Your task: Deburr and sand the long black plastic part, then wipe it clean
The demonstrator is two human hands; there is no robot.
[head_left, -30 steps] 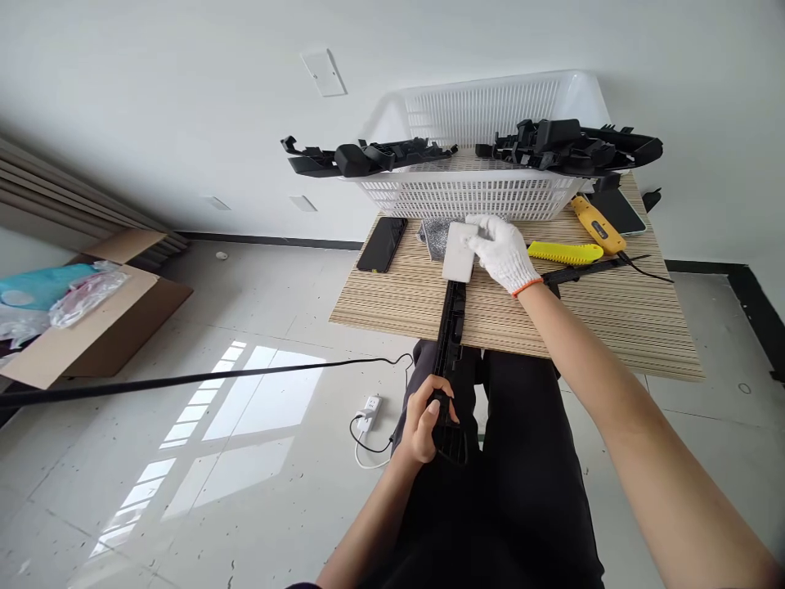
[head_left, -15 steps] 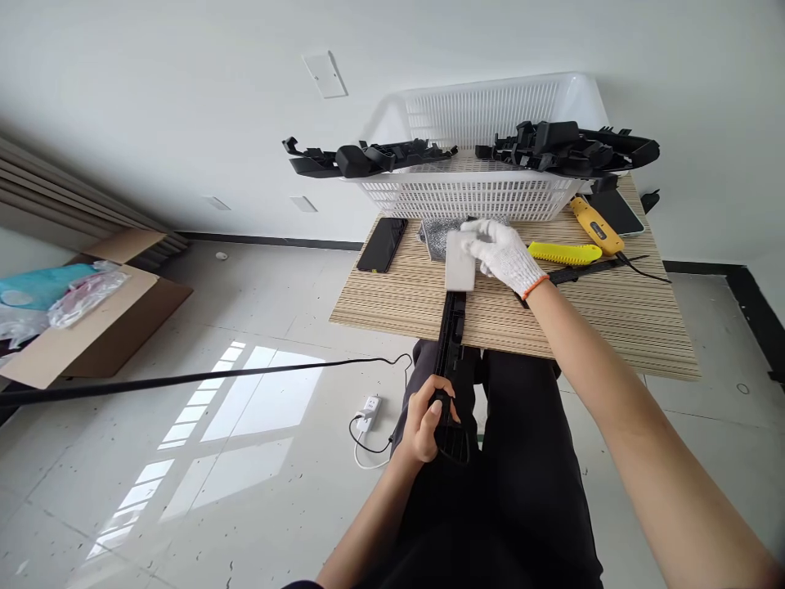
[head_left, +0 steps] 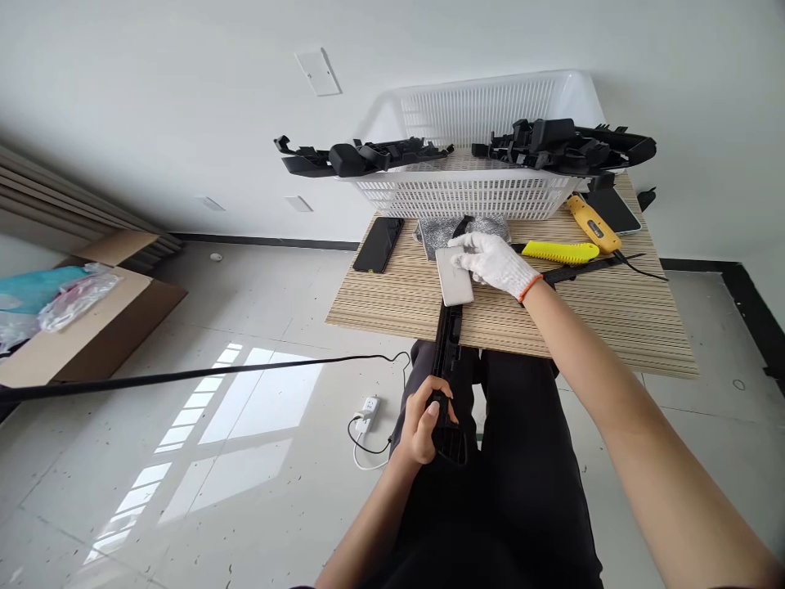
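**My white pad (head_left: 455, 282) has slid nearer**

Head view: my gloved right hand (head_left: 487, 260), fingers closed on the pad, has drawn it toward my left hand (head_left: 424, 421), baring what looks like the black strip (head_left: 447, 343)'s far tip beyond the glove. My left hand grips the strip's nearer part, over my lap.

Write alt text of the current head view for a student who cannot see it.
A bare left hand grips a long black part while a white-gloved right hand holds a pale flat block over it. Behind, a white basket bearing more black parts stands on a table.
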